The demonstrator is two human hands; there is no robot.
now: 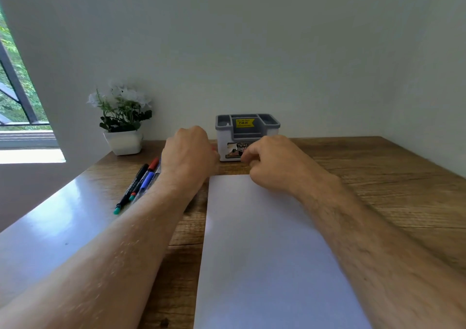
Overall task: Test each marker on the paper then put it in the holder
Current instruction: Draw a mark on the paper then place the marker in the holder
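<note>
A white sheet of paper (264,240) lies on the wooden table (378,177) in front of me. Behind it, against the wall, stands the grey and white holder (247,132) with a yellow price sticker. My left hand (189,154) is curled into a fist just left of the holder, and a small red piece of a marker (213,148) shows at its right edge. My right hand (269,162) hovers over the paper's far edge with curled fingers, its thumb and forefinger close together; anything between them is hidden. Several markers (141,182) lie to the left, partly under my left forearm.
A white pot of white flowers (123,127) stands at the back left of the table. The table's left part is glossy with window glare. A window (17,94) is at the far left, and a plain wall rises right behind the holder.
</note>
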